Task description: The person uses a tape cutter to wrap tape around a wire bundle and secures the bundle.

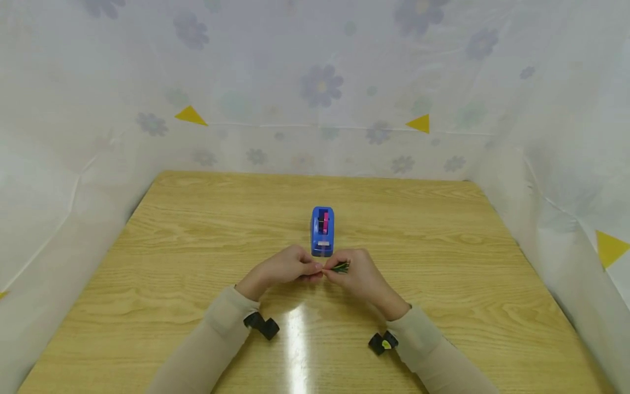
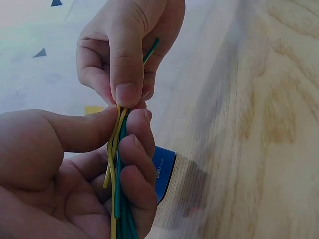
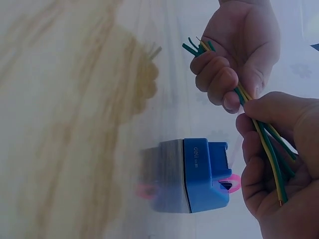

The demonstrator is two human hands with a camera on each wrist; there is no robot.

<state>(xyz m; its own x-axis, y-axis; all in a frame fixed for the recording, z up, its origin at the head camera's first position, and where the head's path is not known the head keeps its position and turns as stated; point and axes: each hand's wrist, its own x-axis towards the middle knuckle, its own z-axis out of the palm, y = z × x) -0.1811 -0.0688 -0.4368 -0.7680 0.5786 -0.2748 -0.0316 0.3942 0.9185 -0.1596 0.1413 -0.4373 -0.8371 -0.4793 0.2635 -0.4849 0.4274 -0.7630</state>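
Observation:
Both hands meet on a bundle of green and yellow wires (image 3: 269, 149), just in front of a blue tape dispenser (image 1: 316, 232). My left hand (image 1: 287, 266) curls its fingers around one part of the bundle, and in the left wrist view the yellow and green wires (image 2: 117, 164) run down across its palm. Right beside it, my right hand (image 1: 358, 275) pinches the bundle between thumb and fingers. Loose wire ends fan out past the left fist in the right wrist view. The other ends lie along the right palm, one with a bare copper-coloured tip.
The dispenser carries a pink roll (image 1: 326, 221) and has a toothed cutting edge facing the hands. A wood-grain table (image 1: 236, 219) lies beneath, with flower-patterned white curtains (image 1: 275, 60) at the back and sides. Dark devices (image 1: 262, 325) are strapped at both wrists.

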